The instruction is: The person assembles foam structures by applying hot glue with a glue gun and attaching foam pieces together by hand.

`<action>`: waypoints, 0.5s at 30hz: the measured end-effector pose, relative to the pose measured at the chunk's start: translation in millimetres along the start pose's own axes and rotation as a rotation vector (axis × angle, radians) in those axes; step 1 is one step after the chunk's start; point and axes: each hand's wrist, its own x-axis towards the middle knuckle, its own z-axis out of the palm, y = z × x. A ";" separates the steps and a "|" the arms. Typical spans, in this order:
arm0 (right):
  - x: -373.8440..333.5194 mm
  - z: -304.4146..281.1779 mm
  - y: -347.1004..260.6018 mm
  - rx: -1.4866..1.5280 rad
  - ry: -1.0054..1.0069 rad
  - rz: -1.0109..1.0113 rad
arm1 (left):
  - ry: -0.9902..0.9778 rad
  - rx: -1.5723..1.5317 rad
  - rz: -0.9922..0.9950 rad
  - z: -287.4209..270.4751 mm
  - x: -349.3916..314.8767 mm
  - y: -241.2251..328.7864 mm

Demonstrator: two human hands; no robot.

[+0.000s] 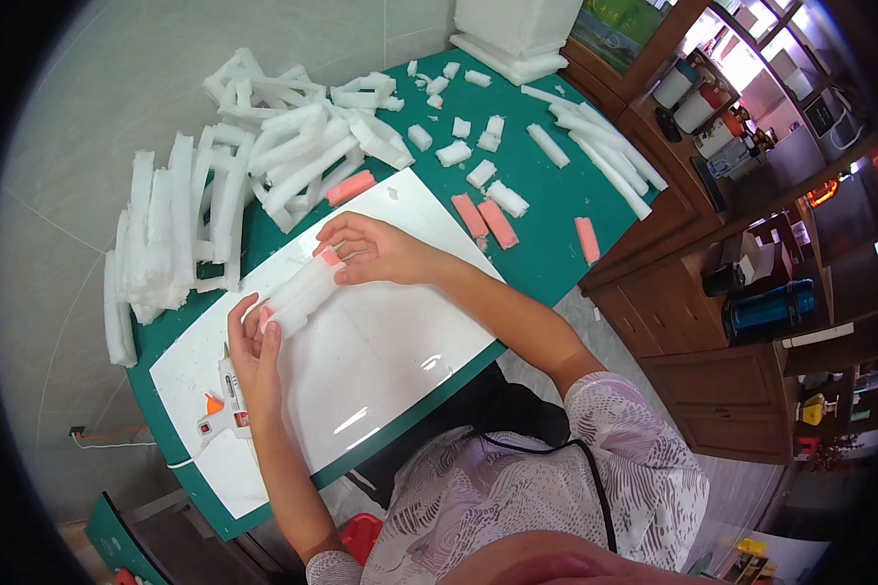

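Observation:
Between my hands, above a white board [390, 341], is a white foam block [305, 292] with pink foam at both ends. My left hand [254, 341] grips its near left end, thumb toward me and fingers curled behind. At the far right end my right hand [376, 252] has its thumb and fingers around the pink tip. Beside my left wrist lies a white glue gun [232, 390] with an orange part and a white cord. Loose pink foam strips [498, 224] rest on the green tabletop beyond my right forearm, and another pink strip [350, 188] touches the board's far edge.
A heap of white foam frames [302, 156] and upright strips [156, 229] fills the table's far left. Small white foam chunks [453, 153] are scattered on the green table [546, 253]. Long foam strips [610, 161] lie at the right edge, near wooden cabinets [722, 390].

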 end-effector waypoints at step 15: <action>-1.4 -0.1 -2.7 0.007 -0.018 0.008 | 0.023 0.002 0.033 0.8 -0.9 1.2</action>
